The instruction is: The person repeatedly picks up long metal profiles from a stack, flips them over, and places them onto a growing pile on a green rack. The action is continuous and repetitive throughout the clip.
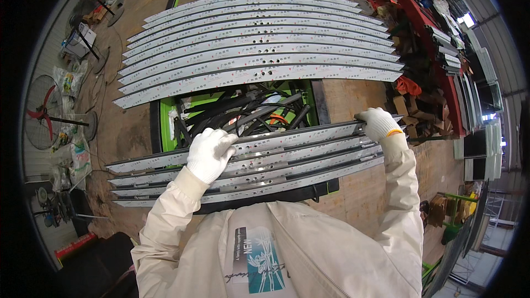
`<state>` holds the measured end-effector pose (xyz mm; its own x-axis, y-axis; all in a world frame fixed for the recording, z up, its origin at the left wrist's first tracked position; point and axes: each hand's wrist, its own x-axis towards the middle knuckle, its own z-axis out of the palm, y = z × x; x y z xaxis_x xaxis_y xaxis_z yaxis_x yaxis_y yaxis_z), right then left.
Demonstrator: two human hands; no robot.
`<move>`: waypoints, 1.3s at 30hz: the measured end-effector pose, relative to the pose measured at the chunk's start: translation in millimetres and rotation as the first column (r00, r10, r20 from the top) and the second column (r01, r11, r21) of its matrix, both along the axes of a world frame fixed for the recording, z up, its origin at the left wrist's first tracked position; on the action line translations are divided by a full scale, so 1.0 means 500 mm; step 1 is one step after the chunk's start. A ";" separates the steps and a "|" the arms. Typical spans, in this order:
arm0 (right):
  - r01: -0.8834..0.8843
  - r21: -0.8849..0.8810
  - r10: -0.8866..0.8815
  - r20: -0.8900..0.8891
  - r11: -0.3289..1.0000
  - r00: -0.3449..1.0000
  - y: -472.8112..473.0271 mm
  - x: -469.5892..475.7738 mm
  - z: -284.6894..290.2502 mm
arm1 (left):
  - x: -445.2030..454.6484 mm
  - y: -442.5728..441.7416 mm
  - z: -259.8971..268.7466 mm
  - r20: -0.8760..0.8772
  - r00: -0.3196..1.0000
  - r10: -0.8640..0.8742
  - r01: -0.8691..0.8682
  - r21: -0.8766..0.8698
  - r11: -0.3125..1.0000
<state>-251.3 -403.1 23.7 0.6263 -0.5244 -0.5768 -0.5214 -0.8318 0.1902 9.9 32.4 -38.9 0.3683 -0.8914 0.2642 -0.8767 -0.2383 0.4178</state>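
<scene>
Both my hands wear white knit gloves. My left hand (pixel 212 151) grips the farthest aluminum profile (pixel 306 135) of the near group, close to its drilled holes. At that profile's right end, my right hand (pixel 377 124) is closed around its upper edge. Several similar profiles (pixel 314 169) lie side by side nearer to me, with protective film bearing printing on their faces. Past an opening, a larger row of film-covered profiles (pixel 256 43) lies parallel, each with a few dark holes near the middle. My fingertips' undersides are hidden.
Between the two groups, a green-framed bin (pixel 167 132) holds black strips and offcuts. A floor fan (pixel 41 111) stands at left. A red rack (pixel 426 41) with profiles and cardboard boxes (pixel 408 111) beneath it is at right. A black ledge (pixel 273 196) runs close before me.
</scene>
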 end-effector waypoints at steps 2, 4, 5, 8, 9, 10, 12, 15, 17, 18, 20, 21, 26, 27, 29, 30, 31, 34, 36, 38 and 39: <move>-0.003 0.005 0.003 0.016 1.000 1.000 0.004 -0.007 -0.002 | -0.004 0.005 0.001 -0.013 1.000 0.003 -0.004 -0.008 1.000; -0.010 -0.007 0.010 0.016 1.000 1.000 0.005 -0.010 -0.007 | -0.008 0.009 0.002 0.021 1.000 0.008 -0.008 0.026 1.000; -0.015 -0.012 0.016 0.022 1.000 1.000 0.003 -0.010 -0.010 | -0.010 0.011 0.002 0.035 0.999 0.010 -0.012 0.042 0.999; 0.033 0.060 -0.033 -0.007 0.998 0.999 -0.007 -0.002 -0.016 | -0.010 0.012 0.002 0.012 1.000 0.009 -0.010 0.063 0.998; 0.047 0.092 -0.046 -0.014 0.995 0.999 -0.010 0.005 -0.018 | -0.009 0.013 0.004 0.005 1.000 0.012 -0.012 0.063 0.998; 0.030 0.113 -0.034 0.035 0.993 0.999 -0.010 0.008 -0.017 | -0.010 0.014 0.005 -0.006 1.000 0.010 -0.010 0.060 0.998; -0.058 0.102 0.034 0.221 0.993 0.975 -0.007 0.029 -0.017 | -0.008 0.014 0.012 -0.006 1.000 -0.014 0.014 0.039 0.999; -0.162 0.060 0.080 0.671 0.985 0.737 0.015 0.101 -0.030 | -0.007 0.010 0.031 -0.037 0.999 -0.032 0.033 0.009 0.999; -0.235 0.083 0.058 0.842 0.968 0.537 0.033 0.173 -0.046 | -0.006 0.005 0.049 -0.068 0.997 -0.045 0.040 -0.074 0.996; -0.210 0.092 0.041 0.831 0.973 0.555 0.042 0.210 -0.055 | -0.006 0.006 0.059 -0.049 0.998 -0.029 0.026 -0.068 0.997; -0.211 -0.049 0.159 0.823 0.976 0.546 0.059 0.284 -0.077 | -0.002 -0.003 0.076 -0.043 0.999 0.013 -0.018 -0.129 0.991; -0.229 -0.106 0.218 0.810 0.967 0.545 0.062 0.317 -0.085 | 0.001 -0.007 0.084 -0.041 0.999 0.036 -0.042 -0.161 0.986; -0.199 -0.113 0.223 0.672 0.973 0.707 0.061 0.385 -0.104 | 0.031 -0.018 0.103 -0.025 0.994 0.111 -0.113 -0.275 0.955; -0.201 -0.100 0.216 0.666 0.974 0.714 0.059 0.380 -0.104 | 0.038 -0.019 0.104 -0.057 0.989 0.136 -0.146 -0.245 0.958; -0.254 -0.109 0.255 0.699 0.961 0.668 0.063 0.363 -0.104 | 0.060 -0.040 0.099 0.006 0.991 0.133 -0.125 -0.298 0.946; -0.279 -0.100 0.266 0.708 0.955 0.655 0.069 0.351 -0.103 | 0.071 -0.055 0.094 0.007 0.991 0.136 -0.127 -0.318 0.940; -0.303 -0.090 0.273 0.716 0.949 0.643 0.076 0.337 -0.104 | 0.083 -0.073 0.089 -0.016 0.989 0.144 -0.142 -0.323 0.936; -0.326 -0.124 0.306 0.739 0.937 0.600 0.111 0.302 -0.111 | 0.118 -0.137 0.075 -0.014 0.980 0.199 -0.198 -0.202 0.959; -0.368 -0.170 0.363 0.747 0.914 0.557 0.133 0.285 -0.115 | 0.135 -0.181 0.065 -0.011 0.981 0.193 -0.193 -0.074 0.978; -0.413 -0.174 0.394 0.744 0.894 0.540 0.151 0.267 -0.120 | 0.148 -0.215 0.054 -0.030 0.988 0.153 -0.150 0.096 0.984; -0.437 -0.171 0.406 0.747 0.883 0.527 0.159 0.258 -0.121 | 0.151 -0.226 0.048 -0.066 0.992 0.106 -0.092 0.187 0.978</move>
<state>-122.5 -323.5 -37.0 0.9798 -0.0724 0.1866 -0.0495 -0.9910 -0.1247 85.2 -80.5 -15.1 0.4697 -0.8802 0.0684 -0.8126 -0.4008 0.4231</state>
